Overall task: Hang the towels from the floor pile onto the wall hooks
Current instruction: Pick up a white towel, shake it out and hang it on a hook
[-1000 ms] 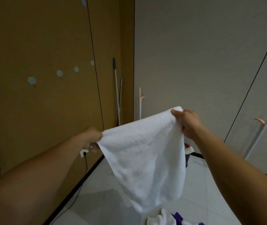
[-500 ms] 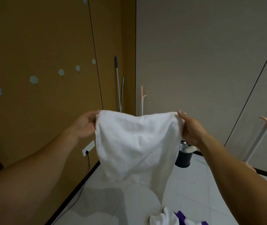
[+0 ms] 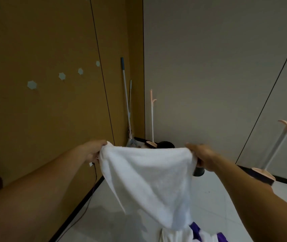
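Note:
A white towel [image 3: 148,179] hangs spread between both hands in front of me. My left hand [image 3: 94,151] grips its upper left corner and my right hand [image 3: 202,156] grips its upper right corner. The towel's lower end droops to a point just above the floor pile [image 3: 183,234], where white and purple cloth lies at the bottom edge. A row of pale blue flower-shaped wall hooks [image 3: 32,84] runs along the brown wall at the left, above and left of my left hand.
A mop [image 3: 127,105] leans in the corner. A pink-handled dustpan [image 3: 152,119] stands beside it. A dark bin [image 3: 198,172] is partly hidden behind the towel. Another pink-handled tool [image 3: 279,144] leans on the right wall. A cable [image 3: 87,206] runs along the left skirting.
Both hands have dropped lower and drawn level, and the towel's top edge is now stretched flat between them. The view has tilted down, showing more floor and the corner tools.

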